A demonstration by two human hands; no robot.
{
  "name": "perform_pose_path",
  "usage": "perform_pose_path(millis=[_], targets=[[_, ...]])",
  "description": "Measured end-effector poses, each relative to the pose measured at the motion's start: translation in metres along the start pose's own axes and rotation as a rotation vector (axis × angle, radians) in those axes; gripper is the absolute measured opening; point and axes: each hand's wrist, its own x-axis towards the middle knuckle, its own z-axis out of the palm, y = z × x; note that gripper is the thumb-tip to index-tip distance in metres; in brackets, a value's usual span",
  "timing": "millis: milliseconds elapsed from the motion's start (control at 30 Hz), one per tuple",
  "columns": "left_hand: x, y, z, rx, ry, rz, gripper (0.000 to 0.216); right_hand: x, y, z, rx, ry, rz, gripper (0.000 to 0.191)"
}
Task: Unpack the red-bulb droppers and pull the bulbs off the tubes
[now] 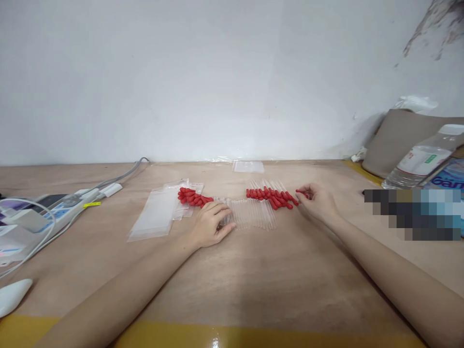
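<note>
My left hand [213, 223] lies over the left end of a row of clear thin tubes [252, 214], thumb apart from the fingers; parts of the tubes under it are hidden. Just beyond its fingers sits a cluster of red rubber bulbs [194, 197], partly on clear plastic bags [152, 215]. A second group of red bulbs [271, 195] stretches behind and right of the tubes, with clear thin stems [270, 183] pointing toward the wall. At the right end of that group, my right hand [316, 199] pinches a red rubber bulb [297, 191], mostly covered by the fingers.
A power strip [60, 217] with plugs and cables lies at the left, with a white object [14, 296] nearer me. Another clear bag [248, 167] lies by the wall. On the right stand a grey-brown container [387, 142] and a tilted plastic bottle [420, 162].
</note>
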Motion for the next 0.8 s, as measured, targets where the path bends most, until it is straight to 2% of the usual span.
perform_pose_path(millis=[267,433,600,800], targets=[[-0.001,-0.004,0.002,-0.053,-0.081,-0.005,0.033,-0.006,-0.007,0.001,-0.07,0.028,-0.064,0.022],[-0.002,-0.007,0.007,-0.024,-0.093,-0.042,0.033,-0.011,-0.008,0.005,-0.187,-0.029,-0.088,0.031],[-0.002,-0.007,0.006,-0.035,-0.086,-0.05,0.039,-0.006,-0.007,0.003,-0.159,-0.012,0.044,0.032],[-0.001,-0.007,0.006,-0.064,-0.103,-0.036,0.04,0.026,-0.002,0.004,-0.165,-0.157,0.215,0.03]])
